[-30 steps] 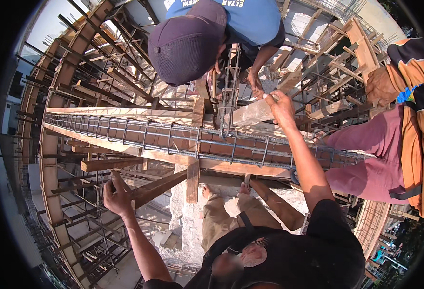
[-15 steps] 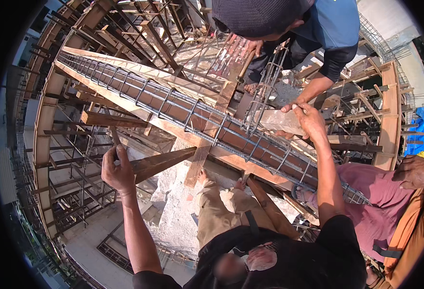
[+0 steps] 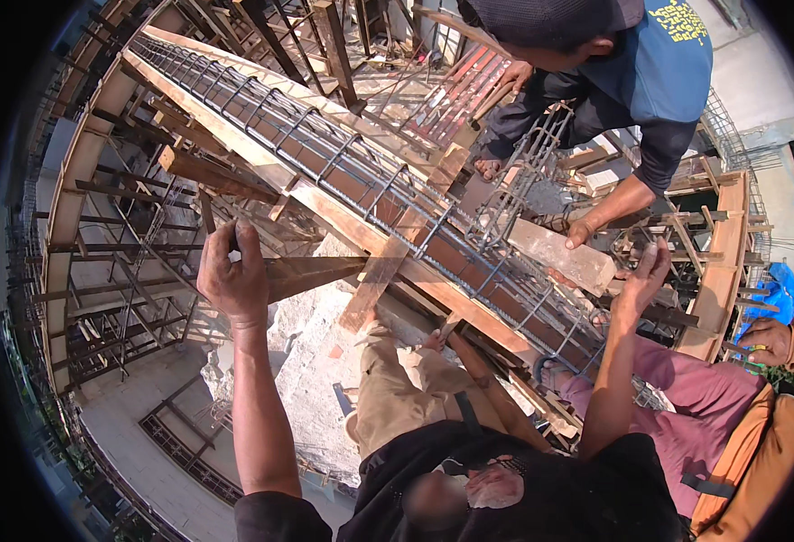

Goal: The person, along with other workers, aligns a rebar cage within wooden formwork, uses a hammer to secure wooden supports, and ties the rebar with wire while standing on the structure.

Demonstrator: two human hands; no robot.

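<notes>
My left hand is raised at the left, fingers curled in a closed grip beside a timber beam end. A thin dark stick rises next to its fingertips; I cannot make out whether the hand grips it. My right hand is held up, fingers apart and holding nothing, just right of a short wooden block. A co-worker's hand rests on that block, which lies by the steel rebar cage in the long wooden formwork.
The co-worker's other hand grips a wooden handle. A second person in pink trousers is close on my right. A wooden cross-piece props the formwork, above rough concrete. Scaffold timbers surround the drop at left.
My right hand has let go of the wooden block and drawn off to the right. The co-worker's hand has moved onto the block's top. My left hand stays closed; the view has shifted.
</notes>
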